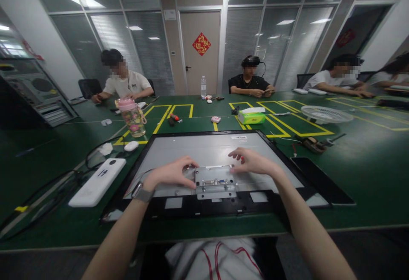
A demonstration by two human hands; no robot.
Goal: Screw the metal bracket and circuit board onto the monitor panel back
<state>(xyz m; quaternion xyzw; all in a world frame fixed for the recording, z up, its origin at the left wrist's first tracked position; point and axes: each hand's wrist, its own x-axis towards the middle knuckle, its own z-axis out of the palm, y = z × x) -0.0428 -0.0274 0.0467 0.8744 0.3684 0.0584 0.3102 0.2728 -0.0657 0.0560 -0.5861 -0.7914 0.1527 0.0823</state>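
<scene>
White slab [97, 184] well left of the metal box [214, 175], open left hand [175, 171] curved at the box's left edge, contact unclear, box itself on the gray panel [179, 148], spread open right hand [252, 160] by the box's far right corner, black flat device [322, 180] well right of the box

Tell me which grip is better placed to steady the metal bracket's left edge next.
Left, probably: the left grip curves open beside that edge of the metal bracket, whereas the right grip is at the opposite side.
</scene>
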